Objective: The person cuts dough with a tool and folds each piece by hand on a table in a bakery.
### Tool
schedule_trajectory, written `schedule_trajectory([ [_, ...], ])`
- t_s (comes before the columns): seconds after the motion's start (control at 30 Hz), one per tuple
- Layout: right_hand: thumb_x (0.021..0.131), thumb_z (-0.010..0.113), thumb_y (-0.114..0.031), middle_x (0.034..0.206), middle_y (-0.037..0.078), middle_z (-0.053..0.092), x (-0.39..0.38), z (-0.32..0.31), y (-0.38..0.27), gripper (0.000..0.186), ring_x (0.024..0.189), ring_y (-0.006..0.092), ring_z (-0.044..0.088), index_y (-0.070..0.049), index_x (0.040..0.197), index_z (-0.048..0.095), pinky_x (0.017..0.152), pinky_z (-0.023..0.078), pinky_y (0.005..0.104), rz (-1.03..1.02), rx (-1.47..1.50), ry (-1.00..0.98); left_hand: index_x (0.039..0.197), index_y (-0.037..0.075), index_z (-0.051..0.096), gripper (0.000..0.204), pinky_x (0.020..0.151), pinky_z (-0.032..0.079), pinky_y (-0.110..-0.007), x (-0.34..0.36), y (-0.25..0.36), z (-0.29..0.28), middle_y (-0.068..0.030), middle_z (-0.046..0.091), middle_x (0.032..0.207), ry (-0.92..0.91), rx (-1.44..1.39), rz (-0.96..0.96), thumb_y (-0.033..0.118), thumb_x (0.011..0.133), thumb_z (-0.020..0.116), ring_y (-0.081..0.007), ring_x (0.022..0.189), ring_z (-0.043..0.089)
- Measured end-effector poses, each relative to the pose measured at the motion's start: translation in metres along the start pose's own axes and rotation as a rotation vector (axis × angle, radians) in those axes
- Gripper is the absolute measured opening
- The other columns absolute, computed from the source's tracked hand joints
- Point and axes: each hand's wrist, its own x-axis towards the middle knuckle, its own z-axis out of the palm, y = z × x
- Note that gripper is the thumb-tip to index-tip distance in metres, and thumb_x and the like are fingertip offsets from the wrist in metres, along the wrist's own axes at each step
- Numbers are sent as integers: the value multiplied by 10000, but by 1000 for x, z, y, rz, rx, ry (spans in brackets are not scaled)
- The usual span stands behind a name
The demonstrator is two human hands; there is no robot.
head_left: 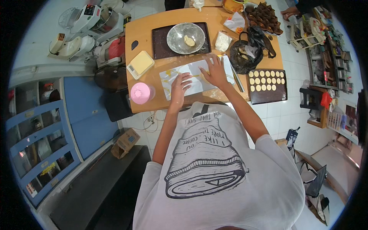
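Observation:
A white sheet (172, 88) with yellow marks lies flat on the wooden table. My left hand (180, 85) rests on its middle-left part, fingers slightly bent and apart. My right hand (217, 73) lies farther forward on the sheet's right part, fingers spread, fingertips near the top edge. A long metal rod (237, 80) lies along the sheet's right end. Behind the sheet, a steel bowl (176, 34) holding a pale lump of dough (189, 41) sits on a dark tray (159, 46). At the right, another tray (267, 97) carries rows of several pale rounds.
A scale (140, 64) and pink container (141, 93) stand left on the table (134, 34). A black bag (247, 53), white bag (223, 41) and brown cups (262, 17) are at back right. Mixers (84, 21) stand upper left; a person's bare foot (286, 14) shows upper right.

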Motion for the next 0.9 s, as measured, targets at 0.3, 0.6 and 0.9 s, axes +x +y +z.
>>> schedule_trajectory([
  [0.3,1028,359,-581,1610,226,284,28,44,-13,724,1526,389,189,-55,1524,399,1193,81,691,-178,-239,-236,1287,71,595,496,964,440,-363,-2,6,5,-75,643,1221,192,-90,-31,468,1084,378,-203,1088,593],
  [0.6,1023,386,-589,1601,205,314,25,35,-21,700,1533,361,195,-79,1498,461,1196,80,679,-230,-228,-229,1240,85,609,479,933,447,-357,-6,-1,-13,-60,657,1175,332,-178,-10,451,1097,337,-185,1043,593],
  [0.9,1023,401,-582,1592,192,331,26,37,-20,688,1533,352,199,-66,1470,486,1184,123,691,-249,-194,-206,1227,71,614,495,924,454,-355,-1,5,-15,-71,656,1173,316,-179,4,467,1095,346,-185,1026,598],
])
